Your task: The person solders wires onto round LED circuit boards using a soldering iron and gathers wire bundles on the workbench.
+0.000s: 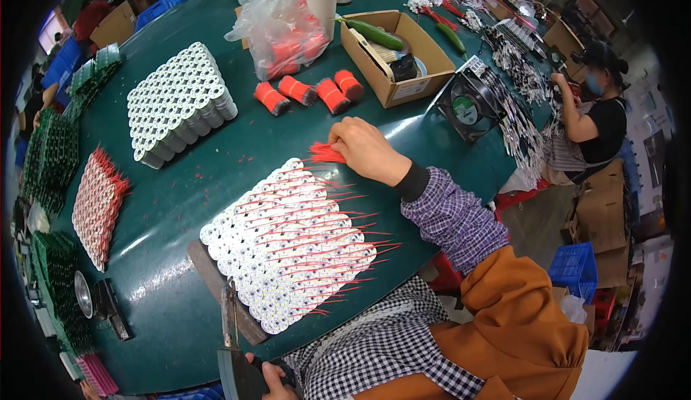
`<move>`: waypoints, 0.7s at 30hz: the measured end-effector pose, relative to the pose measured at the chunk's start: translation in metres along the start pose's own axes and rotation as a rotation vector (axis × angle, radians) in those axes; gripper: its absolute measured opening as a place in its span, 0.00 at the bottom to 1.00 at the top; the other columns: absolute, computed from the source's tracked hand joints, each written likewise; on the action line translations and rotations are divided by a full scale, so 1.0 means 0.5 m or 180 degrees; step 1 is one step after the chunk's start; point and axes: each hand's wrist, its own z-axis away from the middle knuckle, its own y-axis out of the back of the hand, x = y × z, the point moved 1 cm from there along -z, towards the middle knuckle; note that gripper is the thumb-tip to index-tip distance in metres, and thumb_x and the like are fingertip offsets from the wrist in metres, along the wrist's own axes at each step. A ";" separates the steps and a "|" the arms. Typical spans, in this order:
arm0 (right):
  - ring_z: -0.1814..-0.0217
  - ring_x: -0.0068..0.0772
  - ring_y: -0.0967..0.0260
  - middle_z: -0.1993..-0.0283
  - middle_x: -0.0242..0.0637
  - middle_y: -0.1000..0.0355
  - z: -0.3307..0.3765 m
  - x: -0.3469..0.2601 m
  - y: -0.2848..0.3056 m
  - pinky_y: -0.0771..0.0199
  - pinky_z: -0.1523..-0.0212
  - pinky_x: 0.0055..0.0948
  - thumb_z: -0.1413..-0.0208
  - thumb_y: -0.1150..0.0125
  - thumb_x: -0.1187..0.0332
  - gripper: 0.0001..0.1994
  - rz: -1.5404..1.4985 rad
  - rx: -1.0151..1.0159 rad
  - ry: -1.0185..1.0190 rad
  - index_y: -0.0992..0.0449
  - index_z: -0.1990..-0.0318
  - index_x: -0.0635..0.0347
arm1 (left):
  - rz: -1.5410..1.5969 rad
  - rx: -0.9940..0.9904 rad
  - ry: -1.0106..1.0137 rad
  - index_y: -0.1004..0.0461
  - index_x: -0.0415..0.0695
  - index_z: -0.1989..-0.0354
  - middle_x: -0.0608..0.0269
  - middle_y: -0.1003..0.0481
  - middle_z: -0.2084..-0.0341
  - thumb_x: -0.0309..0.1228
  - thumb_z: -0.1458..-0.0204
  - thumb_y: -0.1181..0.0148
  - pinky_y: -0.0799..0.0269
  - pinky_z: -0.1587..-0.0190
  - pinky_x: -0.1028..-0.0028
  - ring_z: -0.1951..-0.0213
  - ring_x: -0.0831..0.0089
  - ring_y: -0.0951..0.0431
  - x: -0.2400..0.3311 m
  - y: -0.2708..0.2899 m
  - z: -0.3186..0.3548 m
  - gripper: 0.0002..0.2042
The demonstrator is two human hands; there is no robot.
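Observation:
At the bottom edge, my left hand is closed round the grip of a soldering gun, partly cut off by the frame. Its metal tip reaches up to the near left edge of a panel of round white circuit boards. Thin red wires lie in rows across this panel, their ends sticking out past its right side. Beyond the panel's far corner, my right hand pinches at a small bunch of short red wires. A dark flat bar lies along the panel's left edge.
A tall stack of white board panels stands farther left, and a wired panel lies beyond it. Red wire bundles, a cardboard box, a plastic bag and a fan stand behind. A co-worker sits right.

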 end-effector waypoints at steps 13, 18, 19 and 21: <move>0.57 0.48 0.25 0.64 0.40 0.25 0.005 -0.037 0.084 0.25 0.58 0.42 0.46 0.39 0.74 0.02 0.0587 0.0190 0.0133 0.23 0.68 0.62 | -0.0702 -0.0701 -0.0673 0.31 0.39 0.45 0.53 0.24 0.59 0.27 0.36 0.49 0.40 0.35 0.55 0.52 0.51 0.26 -0.113 0.043 -0.009 0.12; 0.60 0.44 0.22 0.67 0.41 0.23 -0.006 -0.057 0.124 0.23 0.64 0.39 0.53 0.36 0.74 0.01 0.1942 -0.0111 0.0644 0.21 0.71 0.60 | -0.0591 -0.0755 -0.0259 0.32 0.39 0.42 0.51 0.24 0.58 0.28 0.38 0.45 0.42 0.33 0.55 0.46 0.48 0.28 -0.141 0.060 -0.006 0.17; 0.62 0.43 0.20 0.68 0.43 0.22 -0.012 -0.060 0.118 0.22 0.66 0.39 0.54 0.35 0.75 0.02 0.2237 -0.0213 0.0784 0.20 0.71 0.59 | -0.0647 -0.0752 -0.0053 0.31 0.39 0.42 0.51 0.24 0.58 0.27 0.40 0.44 0.43 0.33 0.55 0.45 0.47 0.28 -0.138 0.066 -0.006 0.17; 0.62 0.43 0.19 0.68 0.43 0.21 -0.025 -0.068 0.097 0.21 0.66 0.38 0.55 0.34 0.75 0.03 0.2272 -0.0532 0.0679 0.19 0.71 0.58 | -0.0648 -0.0703 -0.0409 0.29 0.38 0.45 0.50 0.24 0.58 0.26 0.41 0.43 0.42 0.33 0.55 0.46 0.48 0.28 -0.121 0.069 -0.006 0.16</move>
